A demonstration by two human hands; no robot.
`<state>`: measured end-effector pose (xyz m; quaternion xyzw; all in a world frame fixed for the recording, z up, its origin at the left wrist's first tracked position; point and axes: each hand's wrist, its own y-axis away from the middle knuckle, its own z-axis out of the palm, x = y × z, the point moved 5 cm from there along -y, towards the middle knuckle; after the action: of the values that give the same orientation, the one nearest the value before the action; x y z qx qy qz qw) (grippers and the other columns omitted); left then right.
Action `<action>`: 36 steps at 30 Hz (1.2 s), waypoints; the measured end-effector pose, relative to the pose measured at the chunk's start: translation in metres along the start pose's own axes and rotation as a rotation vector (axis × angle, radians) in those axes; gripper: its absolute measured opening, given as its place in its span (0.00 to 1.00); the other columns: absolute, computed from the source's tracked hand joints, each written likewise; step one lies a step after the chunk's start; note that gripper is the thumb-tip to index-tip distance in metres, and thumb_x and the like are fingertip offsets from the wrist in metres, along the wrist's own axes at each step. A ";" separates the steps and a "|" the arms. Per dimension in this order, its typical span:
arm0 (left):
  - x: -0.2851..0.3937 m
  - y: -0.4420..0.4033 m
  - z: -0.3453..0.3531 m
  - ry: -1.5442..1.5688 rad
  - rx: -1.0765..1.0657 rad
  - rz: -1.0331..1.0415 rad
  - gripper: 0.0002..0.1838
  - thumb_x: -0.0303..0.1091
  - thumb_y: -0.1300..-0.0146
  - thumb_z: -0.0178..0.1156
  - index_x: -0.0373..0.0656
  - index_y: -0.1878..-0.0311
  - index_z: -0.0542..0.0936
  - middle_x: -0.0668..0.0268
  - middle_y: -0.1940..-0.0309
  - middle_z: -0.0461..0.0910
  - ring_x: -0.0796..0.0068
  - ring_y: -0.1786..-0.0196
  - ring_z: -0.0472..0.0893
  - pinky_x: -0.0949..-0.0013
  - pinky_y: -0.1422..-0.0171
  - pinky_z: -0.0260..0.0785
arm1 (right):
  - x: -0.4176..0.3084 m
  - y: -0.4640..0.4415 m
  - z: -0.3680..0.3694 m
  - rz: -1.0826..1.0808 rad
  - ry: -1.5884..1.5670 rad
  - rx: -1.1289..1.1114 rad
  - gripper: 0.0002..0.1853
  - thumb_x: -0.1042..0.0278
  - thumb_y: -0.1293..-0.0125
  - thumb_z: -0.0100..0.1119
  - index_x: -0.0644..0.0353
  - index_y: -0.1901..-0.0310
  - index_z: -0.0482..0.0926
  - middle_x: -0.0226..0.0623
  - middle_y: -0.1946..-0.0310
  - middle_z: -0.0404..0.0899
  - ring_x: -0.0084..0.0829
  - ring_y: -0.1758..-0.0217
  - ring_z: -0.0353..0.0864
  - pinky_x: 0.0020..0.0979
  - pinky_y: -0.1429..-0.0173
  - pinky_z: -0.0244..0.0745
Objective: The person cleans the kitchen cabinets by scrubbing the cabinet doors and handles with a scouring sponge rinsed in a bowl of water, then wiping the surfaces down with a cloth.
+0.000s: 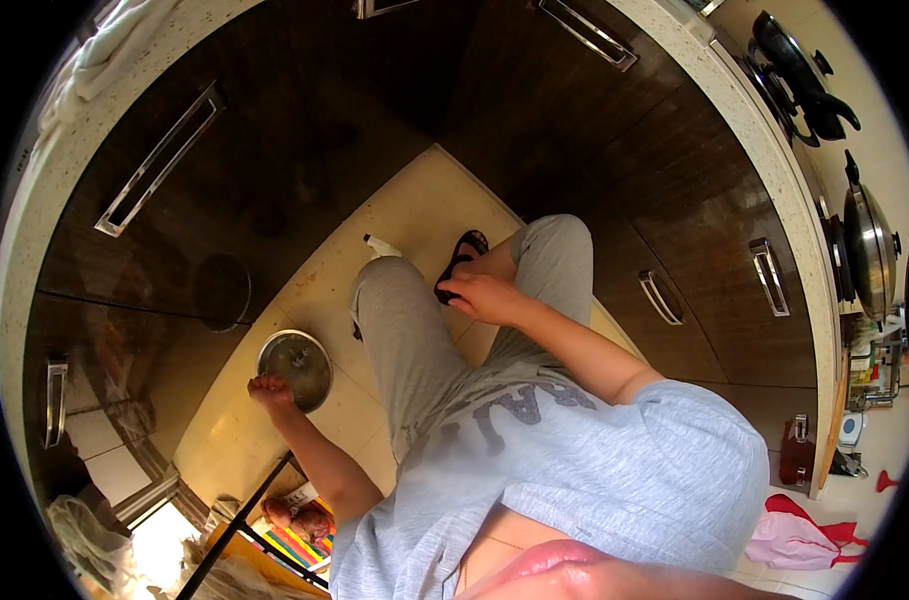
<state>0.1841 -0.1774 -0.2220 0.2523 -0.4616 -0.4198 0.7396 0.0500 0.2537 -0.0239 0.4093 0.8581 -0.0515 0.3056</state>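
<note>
Beside the rim of a round metal basin [296,366] on the floor, my left hand [271,390] has its fingers curled in; anything inside them is too small to make out. The basin holds what looks like water. My right hand [479,298] hangs between my knees, in front of a black sandal [472,243] on my foot. Its fingers are bent together, and what they hold, if anything, is hidden. A white bottle with a dark tip [379,246] is on the floor just beyond my left knee.
Dark cabinets [304,140] with metal handles surround the beige floor [404,205]. Pans [869,240] stand on the speckled counter at the right. A black-framed rack [236,522] with colourful items is at the lower left. A pink and red cloth [794,535] lies at the lower right.
</note>
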 end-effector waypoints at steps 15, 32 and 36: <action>-0.012 -0.099 -0.076 -0.458 -0.303 -0.204 0.15 0.45 0.36 0.44 0.52 0.76 0.70 0.70 0.81 0.68 0.76 0.79 0.68 0.71 0.79 0.60 | -0.013 -0.001 -0.004 0.020 0.011 -0.031 0.16 0.66 0.38 0.51 0.57 0.47 0.71 0.44 0.55 0.73 0.46 0.52 0.73 0.42 0.50 0.70; -0.067 0.261 0.295 -1.006 -1.195 0.527 0.22 0.47 0.30 0.39 0.45 0.42 0.70 0.65 0.43 0.64 0.71 0.39 0.63 0.66 0.33 0.52 | -0.093 -0.072 -0.050 -0.081 -1.165 0.312 0.21 0.68 0.34 0.52 0.57 0.40 0.64 0.35 0.49 0.70 0.23 0.52 0.72 0.27 0.50 0.71; -0.126 0.295 0.339 -1.267 -1.406 0.747 0.19 0.45 0.32 0.44 0.42 0.47 0.73 0.60 0.42 0.61 0.66 0.42 0.66 0.65 0.39 0.61 | -0.050 -0.084 -0.076 -0.028 -1.176 0.589 0.13 0.68 0.33 0.51 0.62 0.49 0.69 0.32 0.59 0.74 0.20 0.59 0.74 0.25 0.56 0.71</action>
<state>-0.0326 0.0884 0.0944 -0.6687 -0.4666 -0.3945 0.4236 -0.0250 0.1904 0.0525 0.3682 0.5034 -0.5034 0.5981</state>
